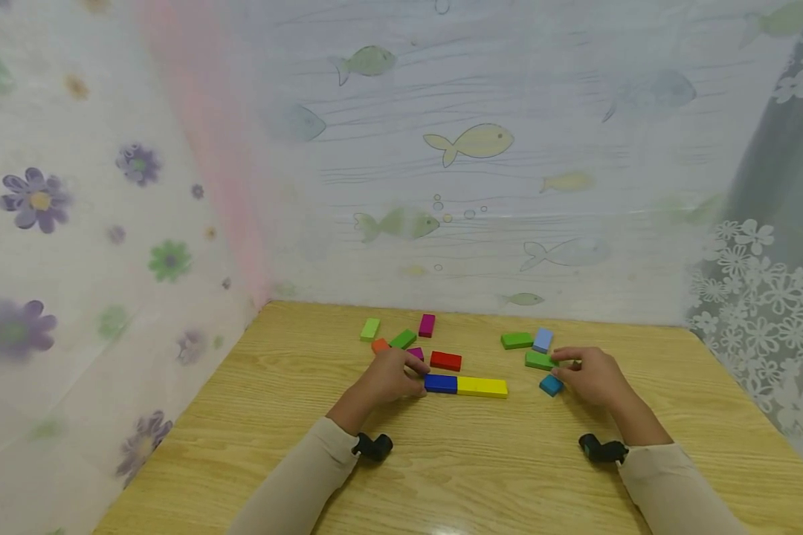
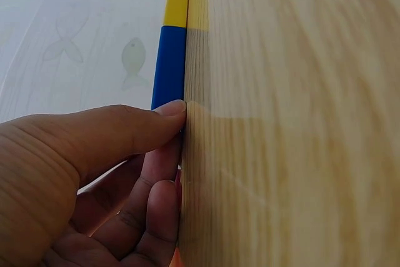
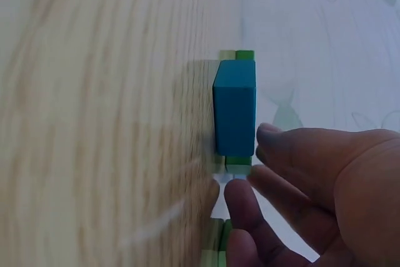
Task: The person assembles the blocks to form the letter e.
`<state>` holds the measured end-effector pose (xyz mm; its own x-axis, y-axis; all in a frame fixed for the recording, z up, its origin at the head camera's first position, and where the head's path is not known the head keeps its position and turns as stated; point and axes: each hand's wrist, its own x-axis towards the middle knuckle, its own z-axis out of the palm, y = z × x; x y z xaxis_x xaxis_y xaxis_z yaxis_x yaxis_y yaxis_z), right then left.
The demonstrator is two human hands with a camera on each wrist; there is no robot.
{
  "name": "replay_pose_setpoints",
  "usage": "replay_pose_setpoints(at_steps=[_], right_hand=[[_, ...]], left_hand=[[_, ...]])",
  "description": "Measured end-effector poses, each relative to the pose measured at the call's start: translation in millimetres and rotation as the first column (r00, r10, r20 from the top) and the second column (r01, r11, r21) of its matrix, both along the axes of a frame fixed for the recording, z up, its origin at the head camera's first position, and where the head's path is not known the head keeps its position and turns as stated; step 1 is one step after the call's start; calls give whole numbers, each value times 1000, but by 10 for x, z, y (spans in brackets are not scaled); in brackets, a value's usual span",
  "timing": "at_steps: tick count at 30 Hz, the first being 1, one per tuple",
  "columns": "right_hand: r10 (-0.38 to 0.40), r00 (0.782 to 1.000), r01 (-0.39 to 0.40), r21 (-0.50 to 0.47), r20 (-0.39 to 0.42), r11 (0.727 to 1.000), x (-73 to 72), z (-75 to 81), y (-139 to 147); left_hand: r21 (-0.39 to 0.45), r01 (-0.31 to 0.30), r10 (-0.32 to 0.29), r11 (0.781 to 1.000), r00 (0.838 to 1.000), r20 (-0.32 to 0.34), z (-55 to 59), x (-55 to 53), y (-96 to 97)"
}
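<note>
A blue block [image 1: 440, 384] and a yellow block [image 1: 482, 387] lie end to end on the table. My left hand [image 1: 389, 377] pinches the blue block's left end; in the left wrist view the thumb [image 2: 153, 123] overlaps that end, with the index finger beyond it. On the right, my right hand [image 1: 592, 375] hovers with parted, loosely bent fingers, holding nothing. Its thumb tip is close over a teal block [image 3: 235, 114], and its index fingertip is right at the end of a green block [image 1: 539, 361].
Beyond the left hand lie red [image 1: 445, 361], magenta [image 1: 427, 325], light green [image 1: 371, 329], orange [image 1: 380, 345] and green [image 1: 403, 339] blocks. Another green block [image 1: 517, 340] and a light blue block [image 1: 543, 339] lie at the back right. A fish-patterned curtain [image 1: 475, 223] borders the table's far edge.
</note>
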<state>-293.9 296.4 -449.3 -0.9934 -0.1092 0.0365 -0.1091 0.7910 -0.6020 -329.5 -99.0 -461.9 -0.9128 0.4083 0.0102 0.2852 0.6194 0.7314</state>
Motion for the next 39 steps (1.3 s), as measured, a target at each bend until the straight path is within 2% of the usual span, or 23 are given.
replay_pose_setpoints(at_steps=[10, 14, 29, 39], right_hand=[[-52, 998, 55, 101, -32, 993, -26, 2, -4], [-68, 997, 73, 110, -47, 991, -16, 25, -9], [-114, 993, 115, 75, -15, 991, 25, 113, -36], [-86, 996, 87, 43, -38, 995, 77, 231, -194]], left_hand=[[-2, -3, 3, 1000, 1000, 3, -3, -11, -6], [6, 1, -1, 1000, 1000, 7, -3, -12, -11], [-6, -2, 2, 1000, 1000, 5, 0, -4, 1], [-11, -3, 3, 1000, 1000, -1, -14, -12, -1]])
